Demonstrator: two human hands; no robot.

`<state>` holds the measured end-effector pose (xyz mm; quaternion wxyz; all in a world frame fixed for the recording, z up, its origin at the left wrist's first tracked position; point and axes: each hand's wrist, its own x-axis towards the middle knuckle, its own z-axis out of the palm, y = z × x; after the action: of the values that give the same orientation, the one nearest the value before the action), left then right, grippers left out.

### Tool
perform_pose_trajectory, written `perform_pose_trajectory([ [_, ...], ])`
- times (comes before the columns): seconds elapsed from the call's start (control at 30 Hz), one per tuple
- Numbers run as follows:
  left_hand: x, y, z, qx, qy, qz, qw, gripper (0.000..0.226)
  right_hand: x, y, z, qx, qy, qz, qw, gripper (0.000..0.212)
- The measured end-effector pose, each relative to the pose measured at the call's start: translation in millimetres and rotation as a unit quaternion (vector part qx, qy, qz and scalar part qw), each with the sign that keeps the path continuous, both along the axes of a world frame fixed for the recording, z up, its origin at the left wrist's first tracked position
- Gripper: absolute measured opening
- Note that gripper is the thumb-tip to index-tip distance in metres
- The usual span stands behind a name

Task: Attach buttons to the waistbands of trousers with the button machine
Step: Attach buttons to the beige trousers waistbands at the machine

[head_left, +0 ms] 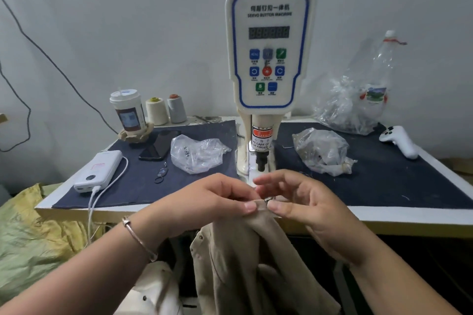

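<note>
A person's two hands hold the waistband end of a pair of beige trousers (245, 258) just in front of a white servo button machine (268, 46) at a worktable (384, 215) covered in dark blue cloth. The left hand (212, 202) pinches the fabric tip between thumb and curled fingers; a thin bangle (139, 238) circles that wrist. The right hand (302, 202) pinches a small dark metal piece, too small to identify, against the same tip with thumb and forefinger, its other fingers loosely spread above. The trousers hang off the table's near edge, long axis running from the lower frame up to the hands, the held end pointing toward the machine's black punch head (261, 161) but not yet under it. Left of the machine lie a clear bag of small metal parts (197, 152), a dark phone (160, 146), a white power bank (99, 170) with its cable plugged in, a lidded drink cup (128, 110) and two thread cones (166, 110). To the right lie another crumpled bag (322, 151), a larger bag holding a plastic bottle (358, 100), and a white game controller (399, 139).
</note>
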<state>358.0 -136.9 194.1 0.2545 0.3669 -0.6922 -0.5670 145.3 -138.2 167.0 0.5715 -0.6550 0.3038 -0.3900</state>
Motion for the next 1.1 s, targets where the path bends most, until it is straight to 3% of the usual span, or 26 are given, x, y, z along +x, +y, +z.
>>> perform_pose_trajectory([
  [0.17,-9,11,16,-0.081,-0.045,0.031,0.995,0.019,-17,8,7,0.079,-0.027,0.051,0.995,0.019],
  [0.27,-15,14,17,-0.072,-0.030,0.021,0.997,0.020,-26,12,13,0.115,-0.032,0.053,0.991,0.003],
  [0.43,-14,17,10,-0.055,-0.002,-0.022,0.998,0.024,-45,13,26,0.088,0.002,0.078,0.993,0.008],
  [0.63,-11,15,-14,0.044,0.139,-0.024,0.989,0.032,-56,4,31,0.097,-0.053,0.108,0.988,0.014],
  [0.9,-8,0,-41,0.116,0.248,0.123,0.954,0.020,-45,-25,4,0.107,-0.036,0.049,0.992,0.016],
  [1.1,1,-35,-65,0.059,0.158,0.175,0.970,0.021,-31,-60,-21,0.141,-0.024,0.007,0.990,0.008],
])
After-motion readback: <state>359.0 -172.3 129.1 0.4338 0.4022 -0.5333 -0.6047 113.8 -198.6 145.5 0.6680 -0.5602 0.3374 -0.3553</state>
